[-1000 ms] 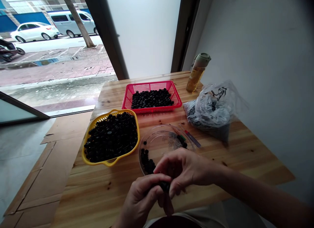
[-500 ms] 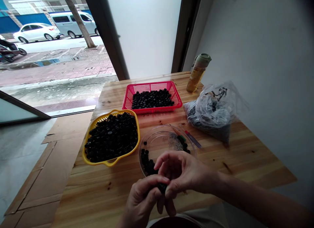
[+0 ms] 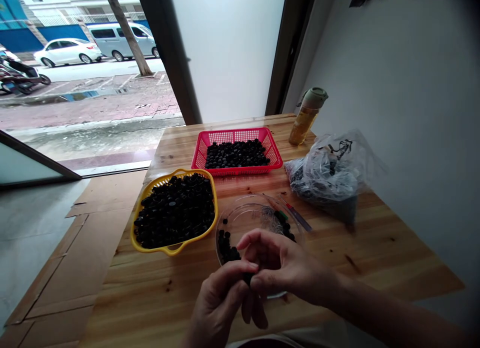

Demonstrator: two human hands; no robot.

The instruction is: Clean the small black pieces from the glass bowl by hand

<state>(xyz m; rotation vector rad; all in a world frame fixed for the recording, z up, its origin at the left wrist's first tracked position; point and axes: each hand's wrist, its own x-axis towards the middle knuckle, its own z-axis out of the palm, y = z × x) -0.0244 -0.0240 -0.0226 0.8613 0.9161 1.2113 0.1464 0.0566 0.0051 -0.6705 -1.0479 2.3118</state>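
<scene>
Just in front of my body, over the near edge of a clear round tray point(image 3: 242, 213), both hands meet at one small black round piece point(image 3: 248, 277). My left hand point(image 3: 221, 298) pinches it between thumb and forefinger. The thumb of my right hand point(image 3: 285, 263) presses against the piece from the other side, with its forefinger curved above; the fingers partly hide the piece. In the tray lie small black pieces point(image 3: 227, 248) on the left, more on the right, and a heap of thin silvery wire-like bits point(image 3: 273, 220) near a green piece point(image 3: 283, 215).
A yellow basket point(image 3: 216, 203) heaped with black ring-like caps stands left. Behind is a red basket point(image 3: 236, 172) of black round pieces. A tied plastic bag point(image 3: 326, 163), a drink bottle point(image 3: 304, 122) and a thin tool with a purple handle point(image 3: 300, 219) are on the right of the wooden table point(image 3: 146, 298).
The view has shifted slightly, so everything sits a little more to the right. My right thumb and left forefinger have moved slightly around the black piece; both hands stay on it.
</scene>
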